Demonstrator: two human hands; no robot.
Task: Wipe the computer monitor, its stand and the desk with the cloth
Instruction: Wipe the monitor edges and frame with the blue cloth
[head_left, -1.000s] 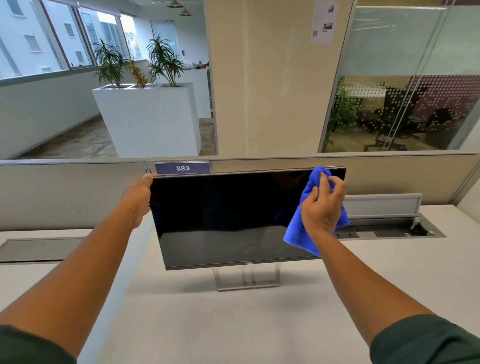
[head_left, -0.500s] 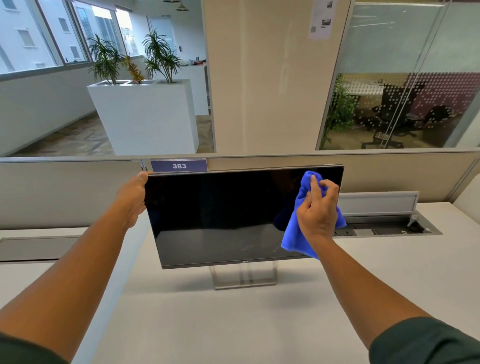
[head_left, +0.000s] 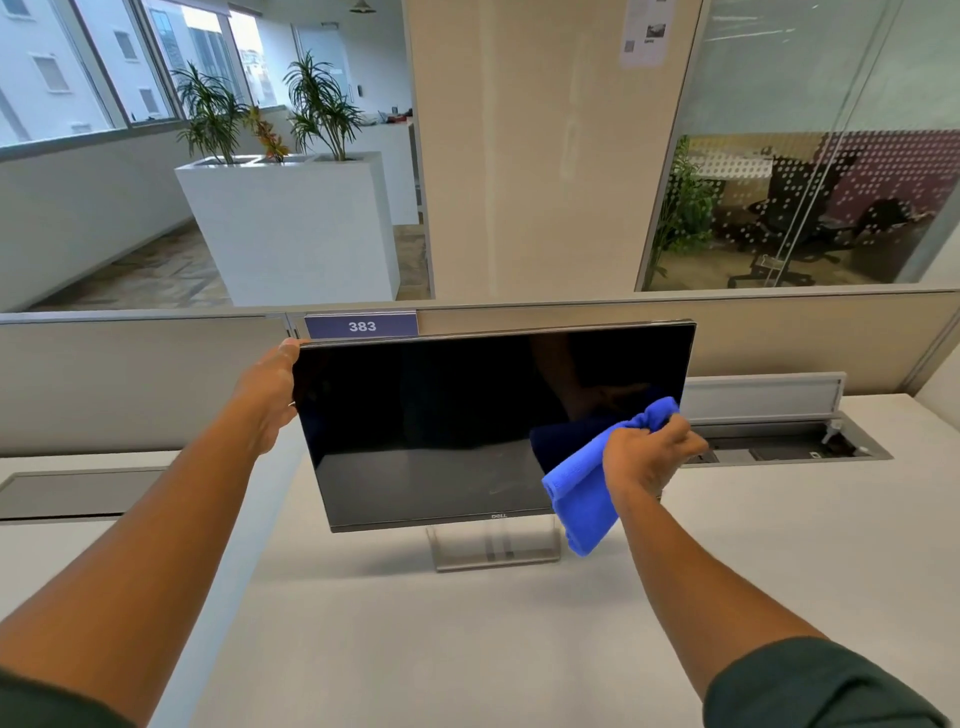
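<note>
Against monitor (head_left: 457, 431), cloth (head_left: 582, 493) in right grip (head_left: 647, 457)

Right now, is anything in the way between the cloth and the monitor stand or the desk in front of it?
Nothing visible. The blue cloth, gripped by the right hand, hangs at the monitor's lower right corner, just above the stand. The desk below shows nothing standing on it.

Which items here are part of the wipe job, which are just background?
Job:
- monitor, gripped at its upper left edge by the left hand
- blue cloth, bunched in the right hand against the screen's lower right
- stand
- desk

Background:
- 383 sign
- open cable tray
- planter with plants
- paper notice
</note>
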